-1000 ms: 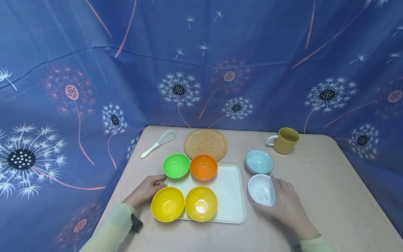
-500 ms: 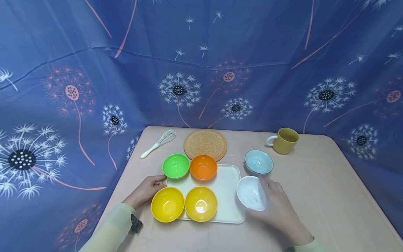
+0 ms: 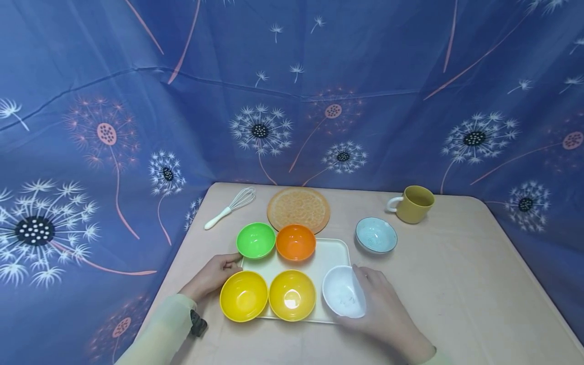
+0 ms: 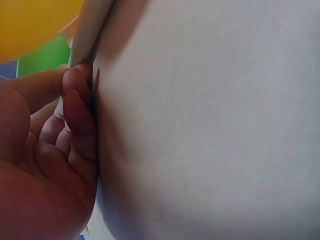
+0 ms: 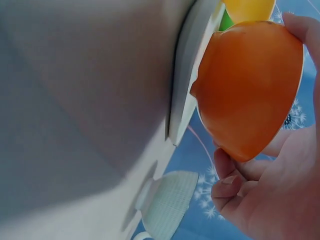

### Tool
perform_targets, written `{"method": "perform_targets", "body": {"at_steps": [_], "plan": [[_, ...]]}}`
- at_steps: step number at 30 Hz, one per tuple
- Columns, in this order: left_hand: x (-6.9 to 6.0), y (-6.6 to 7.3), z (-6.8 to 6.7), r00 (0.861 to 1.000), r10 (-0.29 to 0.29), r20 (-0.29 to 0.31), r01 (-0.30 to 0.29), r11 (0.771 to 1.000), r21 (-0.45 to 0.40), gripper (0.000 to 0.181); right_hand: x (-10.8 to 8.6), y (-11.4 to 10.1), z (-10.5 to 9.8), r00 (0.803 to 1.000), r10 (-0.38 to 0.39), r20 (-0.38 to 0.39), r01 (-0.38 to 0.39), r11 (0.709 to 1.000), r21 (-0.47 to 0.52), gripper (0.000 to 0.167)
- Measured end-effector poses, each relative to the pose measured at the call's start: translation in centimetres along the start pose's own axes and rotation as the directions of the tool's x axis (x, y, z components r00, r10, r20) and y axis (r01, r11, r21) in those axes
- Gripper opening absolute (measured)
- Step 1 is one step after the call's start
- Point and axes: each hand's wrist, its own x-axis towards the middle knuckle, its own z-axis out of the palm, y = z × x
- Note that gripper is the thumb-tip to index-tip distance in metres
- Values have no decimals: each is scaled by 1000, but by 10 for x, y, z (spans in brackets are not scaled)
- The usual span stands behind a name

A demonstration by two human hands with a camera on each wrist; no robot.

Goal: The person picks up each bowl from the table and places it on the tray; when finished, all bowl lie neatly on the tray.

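Note:
My right hand [image 3: 378, 309] grips a bowl, white inside [image 3: 343, 289] and orange outside [image 5: 250, 90], by its right side. The bowl is over the right front part of a white tray [image 3: 332, 253]; whether its base touches the tray I cannot tell. At the tray's left edge, my left hand [image 3: 214, 276] pinches the rim, and in the left wrist view its fingers [image 4: 80, 115] curl against that edge. Two yellow bowls [image 3: 244, 296] sit along the tray's front, the left one overhanging. A green bowl [image 3: 255, 240] and an orange bowl [image 3: 295, 243] stand behind them.
A light blue bowl [image 3: 376, 234] stands behind and right of the tray, with a mustard mug [image 3: 414, 204] farther back. Behind the tray lie a round tan mat [image 3: 298, 208] and a white-handled whisk [image 3: 231, 207]. Blue patterned cloth [image 3: 292, 101] hangs along the table's back.
My right hand has carried the white-lined bowl leftward, from beside the tray to over its right front part. My left hand stays at the tray's left edge.

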Motion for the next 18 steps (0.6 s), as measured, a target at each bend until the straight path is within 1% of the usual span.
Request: {"method": "perform_targets", "body": {"at_steps": [5,8,11,18], "plan": [[-1,0,-1,1000,6,8,-6,1000,6,58,-4,-1,6,1000,0,16,0,1000,18,130],[-1,0,0,1000,6,9,-6,1000,5,57,-6,-1,8,999,2,35,-3,1000,9,130],[-1,0,0,1000,1,7,-1,1000,5,57,-8,-2,10,999,-11,38,11,1000,3,130],[-1,1,0,1000,-5,2,5,1000,14,57,-12,-3,12,998,10,65,-11,1000,17,131]]}}
